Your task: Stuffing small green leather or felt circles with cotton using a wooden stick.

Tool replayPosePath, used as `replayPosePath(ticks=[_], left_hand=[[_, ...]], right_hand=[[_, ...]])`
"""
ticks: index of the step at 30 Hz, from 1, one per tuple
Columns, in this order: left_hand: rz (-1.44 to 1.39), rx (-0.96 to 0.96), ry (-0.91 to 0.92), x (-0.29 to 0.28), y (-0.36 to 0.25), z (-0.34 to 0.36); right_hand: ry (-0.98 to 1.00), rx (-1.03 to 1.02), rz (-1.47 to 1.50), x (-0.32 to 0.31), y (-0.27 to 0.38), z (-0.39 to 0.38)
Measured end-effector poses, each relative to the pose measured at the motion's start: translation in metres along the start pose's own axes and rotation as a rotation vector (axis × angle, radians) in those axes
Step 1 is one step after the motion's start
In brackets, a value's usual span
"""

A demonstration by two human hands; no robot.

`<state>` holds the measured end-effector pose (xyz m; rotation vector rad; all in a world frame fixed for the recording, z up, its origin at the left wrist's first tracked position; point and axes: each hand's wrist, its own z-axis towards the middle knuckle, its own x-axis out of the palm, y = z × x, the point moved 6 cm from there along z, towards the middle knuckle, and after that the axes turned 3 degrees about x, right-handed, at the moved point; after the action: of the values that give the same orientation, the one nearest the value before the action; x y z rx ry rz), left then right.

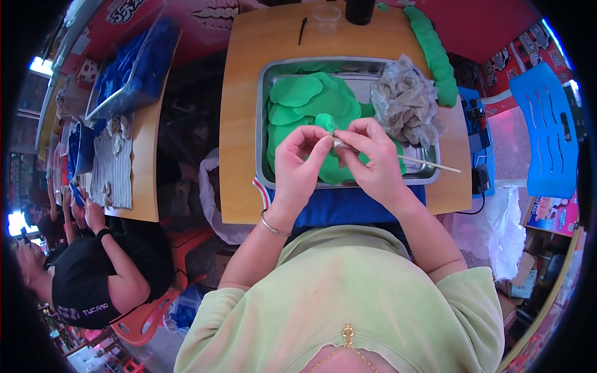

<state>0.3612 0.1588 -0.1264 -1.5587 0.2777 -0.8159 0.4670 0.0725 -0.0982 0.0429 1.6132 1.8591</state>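
Both my hands meet over a metal tray [261, 124], fingertips pinched together. My left hand [303, 155] is closed on a small green piece [325, 122] that sticks up above the fingers. My right hand [373, 155] is closed too, at a small greyish bit [339, 143] between the fingertips; its kind is hard to make out. A thin pale stick [432, 163] runs out from under the right hand, past the tray's rim. Flat, rounded green pieces [305, 93] lie heaped in the tray, beside a bundle of greyish-beige pieces in clear plastic [407, 102].
A long green stack [432, 50] lies along the table's right side. A clear cup [326, 18] and a dark cup [359, 11] stand at the back. Blue cloth [354, 208] hangs at the near edge. At left, another person [106, 273] sits by a second table [144, 168].
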Motion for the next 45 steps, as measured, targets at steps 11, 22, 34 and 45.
replayPosePath(ticks=[11,22,34,45], left_hand=[[0.028,0.063,-0.031,0.003,-0.006,-0.004],[0.705,0.544,0.008,0.013,-0.034,-0.007],[0.795,0.597,0.052,0.017,-0.030,-0.011],[0.581,0.370,-0.028,0.002,-0.012,-0.005]], right_hand=[[-0.130,-0.055,0.042,-0.003,0.002,-0.002],[-0.132,0.088,0.130,0.001,-0.008,0.003],[0.047,0.384,0.495,0.013,-0.034,0.001],[-0.002,0.414,0.774,0.012,-0.035,-0.002]])
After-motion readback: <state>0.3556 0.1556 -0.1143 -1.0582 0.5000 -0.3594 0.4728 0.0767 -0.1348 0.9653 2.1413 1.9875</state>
